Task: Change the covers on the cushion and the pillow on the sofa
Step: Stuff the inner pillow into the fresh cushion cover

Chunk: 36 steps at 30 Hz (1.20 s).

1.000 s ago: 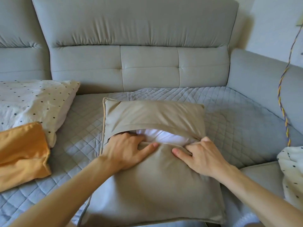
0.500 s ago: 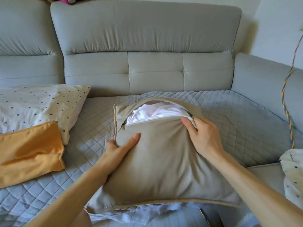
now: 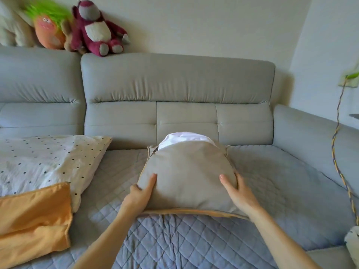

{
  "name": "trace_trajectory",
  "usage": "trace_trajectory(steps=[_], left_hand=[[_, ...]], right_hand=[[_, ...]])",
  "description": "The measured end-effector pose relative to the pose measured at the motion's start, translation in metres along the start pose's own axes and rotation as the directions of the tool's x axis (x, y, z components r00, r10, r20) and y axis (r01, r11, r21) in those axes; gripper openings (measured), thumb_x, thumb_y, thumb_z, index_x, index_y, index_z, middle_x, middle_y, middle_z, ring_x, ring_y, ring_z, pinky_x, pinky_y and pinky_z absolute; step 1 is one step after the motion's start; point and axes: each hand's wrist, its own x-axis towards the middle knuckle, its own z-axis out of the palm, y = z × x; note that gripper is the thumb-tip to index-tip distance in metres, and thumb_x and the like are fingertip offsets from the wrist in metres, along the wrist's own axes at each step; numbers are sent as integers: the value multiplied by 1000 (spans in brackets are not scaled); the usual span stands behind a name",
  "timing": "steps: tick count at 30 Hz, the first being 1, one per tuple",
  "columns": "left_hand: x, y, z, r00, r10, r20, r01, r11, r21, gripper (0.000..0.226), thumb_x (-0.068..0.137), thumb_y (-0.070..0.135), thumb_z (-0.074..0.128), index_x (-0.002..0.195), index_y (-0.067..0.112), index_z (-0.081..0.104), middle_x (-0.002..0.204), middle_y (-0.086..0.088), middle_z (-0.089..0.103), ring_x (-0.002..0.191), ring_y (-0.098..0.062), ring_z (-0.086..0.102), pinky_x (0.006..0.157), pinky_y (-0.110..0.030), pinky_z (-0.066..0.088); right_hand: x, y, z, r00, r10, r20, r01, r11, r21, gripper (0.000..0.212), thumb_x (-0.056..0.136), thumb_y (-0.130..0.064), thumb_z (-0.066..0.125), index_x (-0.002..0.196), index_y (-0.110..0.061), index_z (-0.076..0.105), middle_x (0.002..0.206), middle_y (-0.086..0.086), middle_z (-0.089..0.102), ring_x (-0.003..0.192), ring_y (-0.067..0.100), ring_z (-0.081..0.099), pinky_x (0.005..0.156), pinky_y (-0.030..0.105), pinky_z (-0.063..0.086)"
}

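A cushion in a beige cover (image 3: 186,175) stands tilted up on the quilted sofa seat (image 3: 272,181), its far end toward the backrest. The white inner cushion (image 3: 184,138) bulges out of the cover's open far end. My left hand (image 3: 142,191) grips the cushion's lower left side, thumb on top. On the lower right side my right hand (image 3: 236,189) holds it the same way. A pillow in a white, black-dotted cover (image 3: 46,162) lies at the left, with an orange cover (image 3: 33,216) lying partly over its near corner.
Plush toys (image 3: 97,30) sit on top of the grey sofa backrest (image 3: 178,84). A braided cable (image 3: 340,162) hangs down along the right armrest. Another dotted white fabric (image 3: 352,243) shows at the right edge.
The cushion has been lifted and pushed toward the backrest. Both hands slid from the cover's opening down to its lower sides. My view has tilted up, showing the toys.
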Motion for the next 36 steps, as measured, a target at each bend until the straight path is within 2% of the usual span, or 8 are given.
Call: trace_trajectory(steps=[6,10,15,18,22,26,32,36], left_hand=[[1,-21,-4,994,31,104,2,953,-302,58,77,61,70,104,11,59,94,2,66,85,-16,62,71,-25,47],[4,-38,6,980,80,180,23,862,-507,35,81,30,77,103,5,66,91,-7,77,85,-25,74,71,-33,59],[13,-35,10,976,105,193,0,877,-480,41,80,41,76,106,11,68,97,-4,77,92,-20,73,87,-35,56],[15,-40,3,950,71,304,83,881,-465,58,73,42,83,116,8,65,102,-7,76,96,-24,73,92,-40,55],[9,-32,-27,918,109,382,-14,970,-243,95,53,46,93,131,10,51,115,-5,70,102,-24,68,89,-35,54],[0,25,-39,880,469,73,-462,882,-90,97,62,30,81,144,41,31,141,8,30,126,-8,33,99,-29,34],[39,136,8,569,809,148,-718,400,570,56,94,64,38,145,41,40,156,14,34,146,-11,24,118,-39,21],[73,122,32,685,685,247,-635,397,662,59,91,74,21,137,46,47,144,13,51,136,-14,42,111,-38,30]], right_hand=[[2,28,-19,928,203,313,-312,883,351,76,53,-53,92,116,-14,72,110,1,75,109,24,67,106,44,45],[-1,22,-9,970,199,137,-237,896,377,39,64,-13,88,94,-4,66,94,13,73,88,25,68,88,37,50],[0,16,16,985,161,-58,-156,985,72,62,63,-68,79,96,-16,70,94,3,70,91,26,67,77,36,52],[0,18,0,973,185,136,-210,957,202,54,66,-41,89,106,-10,70,99,5,75,93,23,70,89,38,53],[-12,21,-42,844,204,496,-302,945,125,55,73,-10,83,124,-12,61,109,2,74,100,21,70,84,34,51],[-13,-20,-38,967,-92,239,92,996,13,111,58,-21,78,152,-44,24,159,-19,17,148,8,18,115,33,23],[33,-102,-1,839,-518,166,541,762,-356,45,102,-49,35,147,-53,30,161,-25,13,150,2,3,122,44,6],[62,-90,18,871,-429,239,485,680,-549,49,102,-50,28,151,-48,23,162,-22,15,150,7,15,117,44,21]])
